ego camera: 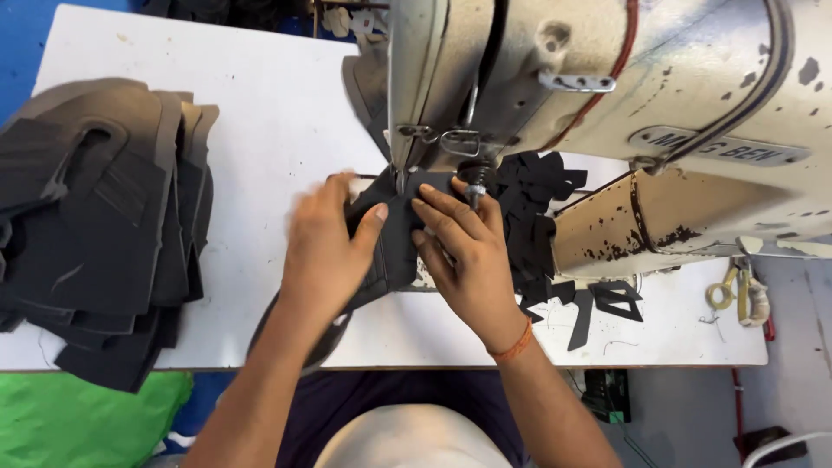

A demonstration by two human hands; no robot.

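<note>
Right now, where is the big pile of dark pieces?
In the head view, the pile of dark pieces sits at the white table's left edge, left of the left hand.

A white table [260, 121] takes up most of the view, and everything else sits around it. On its left end lies a thick stack of dark cut pieces [95, 217], fanned out and hanging over the near edge. Toward the right part of the table, a scatter of small black offcuts [555, 225] lies heaped, with a few thin strips and a triangle shape nearer the front edge. At the table's far right corner rests a pair of yellow-handled snips [737, 290]. Below the table's left front edge shows a patch of bright green cloth [78, 420].
</note>
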